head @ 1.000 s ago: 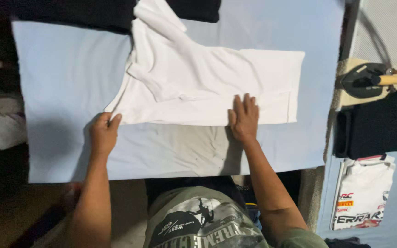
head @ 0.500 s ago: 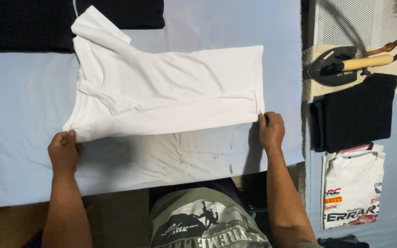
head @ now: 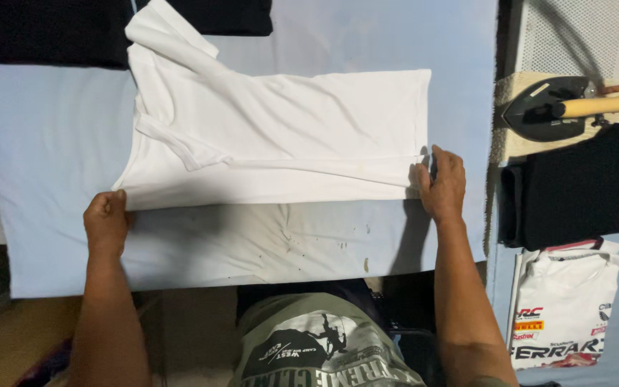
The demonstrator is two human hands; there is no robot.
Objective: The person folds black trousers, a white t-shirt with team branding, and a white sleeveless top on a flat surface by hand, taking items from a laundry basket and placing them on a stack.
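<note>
A: Free room on the board [head: 51, 143]?
B: Left part bare, near edge strip too, below the white shirt [head: 288, 136].
A: Far edge?
B: Dark cloth [head: 44, 32] over far-left corner.
A: Right?
B: Narrow bare strip, then off the right edge an iron [head: 560, 107], black folded garment [head: 582, 186], printed white shirt [head: 567, 308].
</note>
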